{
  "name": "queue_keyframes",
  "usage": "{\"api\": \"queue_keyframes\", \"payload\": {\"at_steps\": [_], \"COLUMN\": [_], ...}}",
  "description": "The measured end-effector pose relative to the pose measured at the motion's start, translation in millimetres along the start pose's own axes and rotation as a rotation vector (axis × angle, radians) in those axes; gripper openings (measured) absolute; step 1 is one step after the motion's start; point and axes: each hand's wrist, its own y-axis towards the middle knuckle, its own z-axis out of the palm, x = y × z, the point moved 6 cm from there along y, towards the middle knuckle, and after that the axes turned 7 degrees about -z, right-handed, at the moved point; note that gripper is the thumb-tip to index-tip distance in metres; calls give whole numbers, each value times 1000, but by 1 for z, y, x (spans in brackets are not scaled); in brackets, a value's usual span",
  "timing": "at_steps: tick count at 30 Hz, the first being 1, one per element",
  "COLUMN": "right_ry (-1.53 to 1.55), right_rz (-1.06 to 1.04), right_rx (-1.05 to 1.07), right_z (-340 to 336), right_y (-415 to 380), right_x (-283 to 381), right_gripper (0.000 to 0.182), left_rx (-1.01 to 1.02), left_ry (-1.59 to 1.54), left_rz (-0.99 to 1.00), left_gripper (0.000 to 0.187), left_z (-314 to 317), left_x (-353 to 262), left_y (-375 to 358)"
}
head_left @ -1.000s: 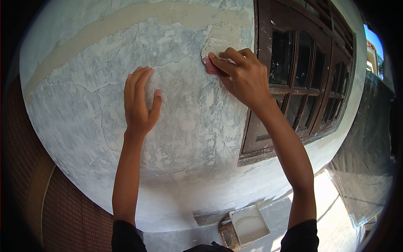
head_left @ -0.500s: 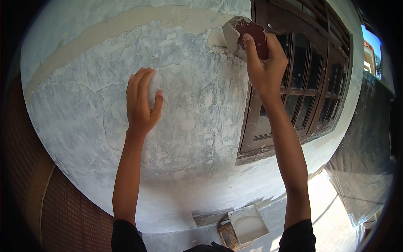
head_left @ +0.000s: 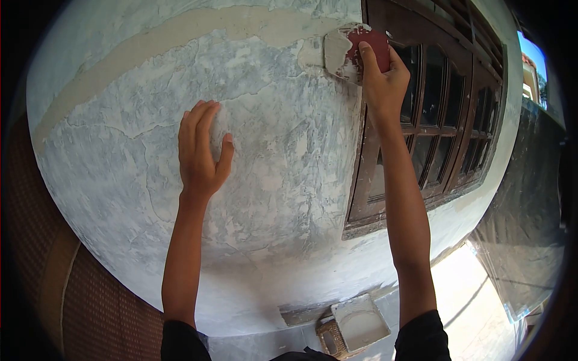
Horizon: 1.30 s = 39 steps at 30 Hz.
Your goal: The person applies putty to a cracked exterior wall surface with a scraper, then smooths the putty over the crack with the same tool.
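Observation:
My right hand (head_left: 386, 84) grips a dark red, flat putty spreader (head_left: 374, 49), thumb pressed across its face. Pale putty coats the spreader's left part, and its edge lies at the wall just left of the window frame. Around it, a smooth beige band of filler (head_left: 241, 23) runs across the top of the patchy grey-white wall (head_left: 271, 162). My left hand (head_left: 201, 150) is open, fingers stretched upward and thumb apart, with fingertips right at the wall near a thin crack line.
A brown wooden window (head_left: 430, 114) with glass panes fills the right side of the wall. Below, a putty-smeared square tray (head_left: 361, 325) sits on a woven basket (head_left: 330, 339). A brown woven panel (head_left: 102, 295) stands at left, and plastic sheeting (head_left: 518, 216) hangs at right.
The spreader has turned so more of its putty-coated face shows, and my right hand has shifted slightly upward. My left hand stays nearly in place.

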Motion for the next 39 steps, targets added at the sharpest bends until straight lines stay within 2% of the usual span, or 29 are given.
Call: {"api": "queue_keyframes", "payload": {"at_steps": [4,6,7,10,14,16,19,22,24,26,29,32,36,39], "right_ry": [126,-86,-59,63,14,-65,53,81,-44,69,159,17,143,38], "right_rz": [4,-130,-57,-11,-103,-103,-21,-70,-99,-4,-20,-75,31,-39], "right_rx": [17,85,93,35,73,98,51,84,100,44,35,86,26,37], "right_z": [10,14,9,-3,7,2,-9,1,-1,-7,-5,-1,-10,-9], "right_y": [-4,-7,-6,0,-5,-2,4,1,1,6,6,3,9,10], "right_x": [-1,2,-1,-2,2,-1,-5,-5,-6,-13,-9,-13,-14,-23], "right_gripper": [27,26,26,29,26,25,28,26,26,29,29,28,29,28], "left_rx": [-3,-4,-1,-7,0,-2,-6,-5,-10,-10,-28,-41,-43,-48], "left_ry": [27,30,29,36,27,27,30,42,45,26,21,32,26,40], "left_rz": [8,6,5,11,14,13,6,19,21,15,11,10,-2,10], "left_gripper": [49,49,49,50,50,50,49,49,48,48,49,50,50,50], "left_z": [1,0,0,0,2,1,1,2,2,2,2,1,1,1], "left_x": [-2,-1,0,1,1,1,1,0,0,2,1,-1,-1,-1], "left_y": [0,0,-1,-1,0,-1,-1,0,-1,-1,0,0,0,0]}}
